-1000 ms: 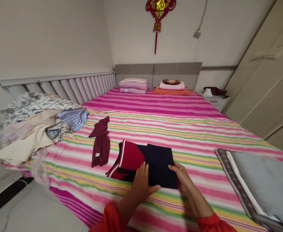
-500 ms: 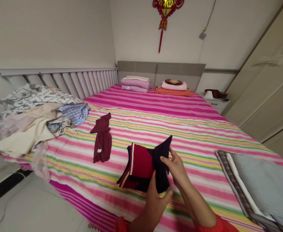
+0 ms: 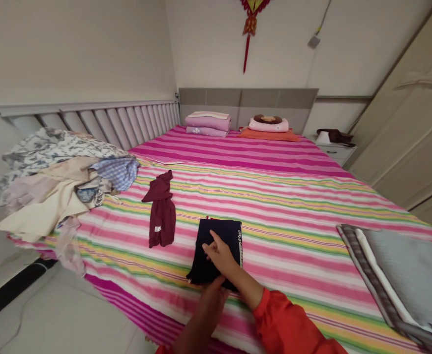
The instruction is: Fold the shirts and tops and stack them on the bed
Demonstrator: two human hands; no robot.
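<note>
A dark navy garment (image 3: 219, 228), folded into a compact rectangle, lies on the striped bed in front of me. White lettering runs down its right edge, and a bit of red shows at the far edge. My right hand (image 3: 221, 255) rests on top of it, open, with index finger and thumb stretched out. At the near edge, my left hand (image 3: 213, 297) touches the garment from below and beside my right wrist; its fingers are mostly hidden. To the left, a maroon garment (image 3: 162, 216) with a white label lies flat, apart from both hands.
A heap of loose clothes (image 3: 61, 172) covers the bed's left side. Folded grey clothes (image 3: 404, 275) lie at the right. Folded lilac bedding (image 3: 207, 123) and an orange pillow (image 3: 269, 135) sit by the headboard (image 3: 216, 101). A white nightstand (image 3: 336, 150) stands beyond.
The dark flap has been turned over to the left, covering the red part of the garment. My right hand has moved left onto it; my left hand has shifted toward the near edge.
</note>
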